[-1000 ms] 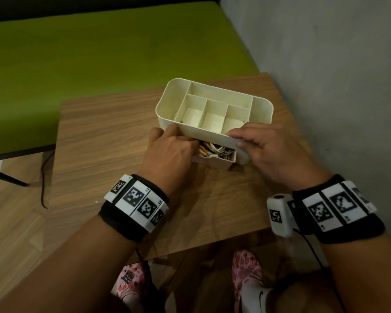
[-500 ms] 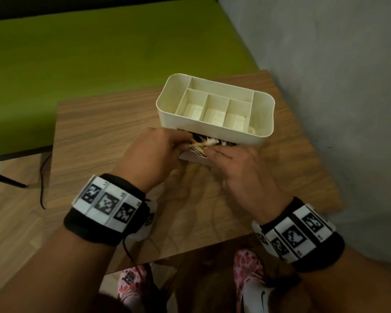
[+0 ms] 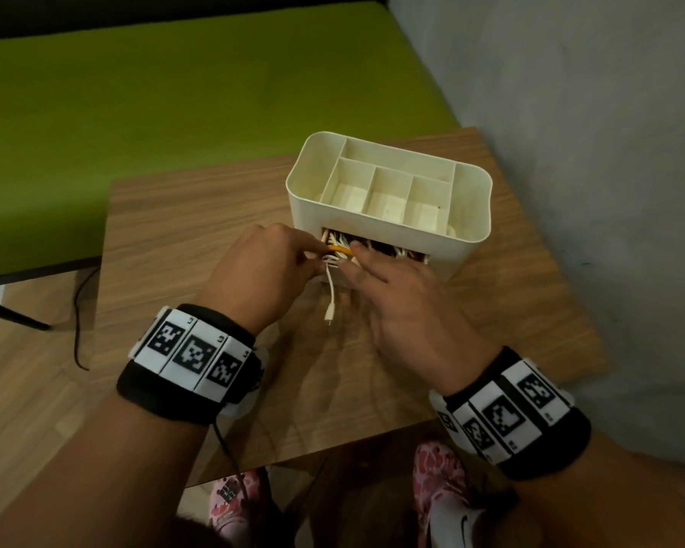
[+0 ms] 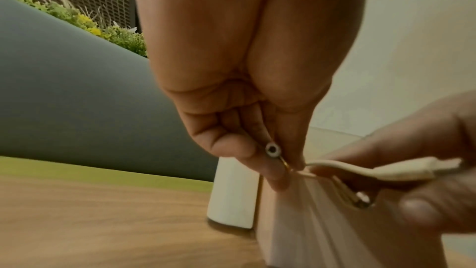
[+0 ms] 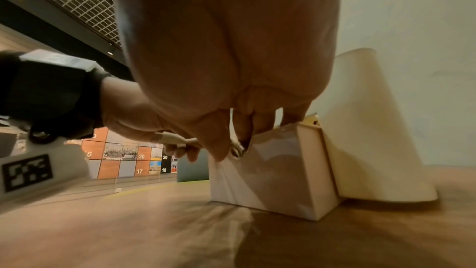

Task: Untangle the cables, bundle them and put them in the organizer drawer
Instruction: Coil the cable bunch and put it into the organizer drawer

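While the left hand (image 3: pixel 262 267) pinches the cables (image 3: pixel 334 255) over the drawer (image 5: pixel 278 174), the right hand (image 3: pixel 404 306) presses them, fingers straight.

Dim warm light (blurred, distorted edges)

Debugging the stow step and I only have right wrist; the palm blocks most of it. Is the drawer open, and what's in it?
Observer: Open. The head view shows the drawer pulled out of the organizer, with a jumble of cables in it.
Operator: What's the left grip on?
Observer: The left grip pinches an orange cable at the drawer's left end.
Operator: Anything hanging out?
Observer: Yes. A white cable hangs over the drawer front, with its plug outside the drawer.
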Available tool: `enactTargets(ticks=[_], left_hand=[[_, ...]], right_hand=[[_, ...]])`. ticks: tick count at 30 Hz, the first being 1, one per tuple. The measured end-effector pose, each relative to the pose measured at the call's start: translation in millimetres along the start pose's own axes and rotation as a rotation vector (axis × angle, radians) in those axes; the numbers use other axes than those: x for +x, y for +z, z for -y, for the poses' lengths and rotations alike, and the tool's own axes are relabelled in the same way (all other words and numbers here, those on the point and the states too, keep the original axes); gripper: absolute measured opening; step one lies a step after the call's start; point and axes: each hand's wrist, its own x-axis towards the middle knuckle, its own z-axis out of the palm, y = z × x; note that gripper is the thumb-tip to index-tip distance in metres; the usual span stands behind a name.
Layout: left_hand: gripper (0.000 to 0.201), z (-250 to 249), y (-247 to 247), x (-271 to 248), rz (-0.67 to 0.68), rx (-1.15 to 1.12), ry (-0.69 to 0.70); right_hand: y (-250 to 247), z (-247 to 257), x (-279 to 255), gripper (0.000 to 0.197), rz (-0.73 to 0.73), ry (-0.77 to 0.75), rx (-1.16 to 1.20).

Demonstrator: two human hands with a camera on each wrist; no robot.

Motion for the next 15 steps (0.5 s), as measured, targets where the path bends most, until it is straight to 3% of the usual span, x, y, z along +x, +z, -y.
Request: enactTargets(ticks=[3, 6, 9, 12, 15], left_hand=[[0.010, -4, -5, -1, -0.016, -0.215, -0.028], [0.015, -6, -17, -3, 0.105, -0.515, -0.076], [0.028, -3, -17, -4, 0.185, -0.690, -0.076], [0.028, -9, -4, -2, 0.114, -0.668, -0.028], [0.018, -14, 10, 2, -0.042, -0.477, 0.058]], right_hand=[[-1, -1, 1, 0.057, 0.058, 0.038, 0.072], [-6, 0, 6, 0.069, 0.118, 0.060, 0.111], [-20, 1, 6, 0.059, 0.172, 0.126, 0.163], [-27, 0, 4, 0.039, 0.183, 0.192, 0.248], [-25, -1, 4, 0.035, 0.207, 0.191, 0.264]])
